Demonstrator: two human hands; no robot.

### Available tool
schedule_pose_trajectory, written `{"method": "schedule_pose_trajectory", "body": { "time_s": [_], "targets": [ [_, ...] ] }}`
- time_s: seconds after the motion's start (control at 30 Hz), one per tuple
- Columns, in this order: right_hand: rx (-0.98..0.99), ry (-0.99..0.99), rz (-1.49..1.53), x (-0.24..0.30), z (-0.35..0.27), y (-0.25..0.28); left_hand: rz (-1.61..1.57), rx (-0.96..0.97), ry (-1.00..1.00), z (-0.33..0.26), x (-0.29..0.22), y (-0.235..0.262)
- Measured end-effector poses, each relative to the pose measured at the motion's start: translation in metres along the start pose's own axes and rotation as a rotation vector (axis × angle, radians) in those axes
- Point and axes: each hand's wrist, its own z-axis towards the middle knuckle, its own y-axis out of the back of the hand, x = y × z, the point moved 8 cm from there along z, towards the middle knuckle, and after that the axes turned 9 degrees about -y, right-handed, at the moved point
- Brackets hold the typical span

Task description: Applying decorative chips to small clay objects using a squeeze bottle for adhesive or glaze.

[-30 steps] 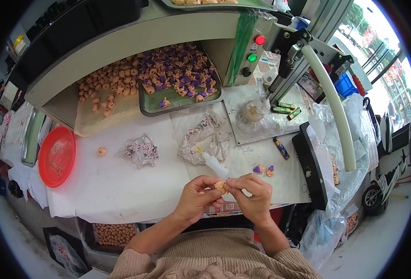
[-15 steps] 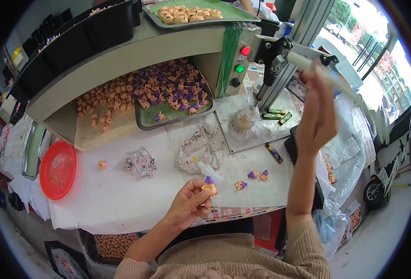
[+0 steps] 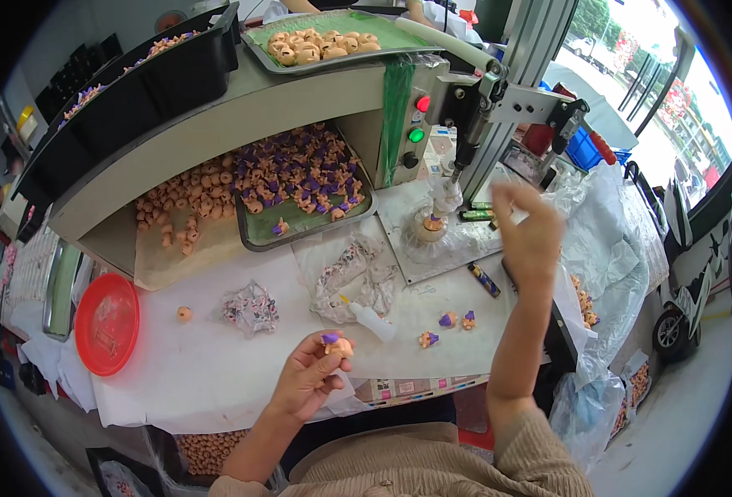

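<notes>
My left hand (image 3: 304, 381) is closed round a small peach figurine (image 3: 338, 347) with a purple top, held low over the front of the table. My right hand (image 3: 530, 236) is raised in front of the hand press (image 3: 475, 124), blurred, its fingers loosely curled and apart with nothing seen in them. The press's pale lever handle (image 3: 444, 43) points up to the back left, away from that hand. Beneath the plunger, a plastic-wrapped holder (image 3: 428, 236) has a peach and purple piece at its top. Several small purple-and-peach figurines (image 3: 448, 320) lie on the paper.
A white squeeze bottle (image 3: 372, 321) lies by crumpled plastic (image 3: 333, 286). Left are a patterned plastic bundle (image 3: 251, 309), a peach ball (image 3: 184, 314) and a red bowl (image 3: 84, 346). A tray (image 3: 254, 240) of figurines stands behind; batteries (image 3: 483, 280) lie by the press plate.
The press lever has swung from the right to the back left, and my right hand has come off it and down. My left hand moved slightly left and down, tilting the figurine sideways.
</notes>
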Motion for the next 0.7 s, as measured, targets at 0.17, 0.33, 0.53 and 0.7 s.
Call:
{"method": "schedule_pose_trajectory", "body": {
  "time_s": [0.17,0.33,0.53,0.7],
  "targets": [
    [-0.027,0.143,-0.181,-0.088,-0.029,-0.099,0.063,0.037,-0.028,0.017,-0.008,-0.022],
    [0.031,0.147,0.091,-0.076,-0.041,-0.074,0.238,0.198,-0.054,0.045,-0.025,-0.053],
    [-0.509,-0.075,-0.302,-0.149,-0.042,0.1,0.461,0.169,-0.014,0.103,-0.034,-0.067],
    [-0.343,-0.376,-0.493,-0.218,-0.056,0.142,0.431,0.233,-0.008,0.172,-0.001,-0.1]
  ]
}}
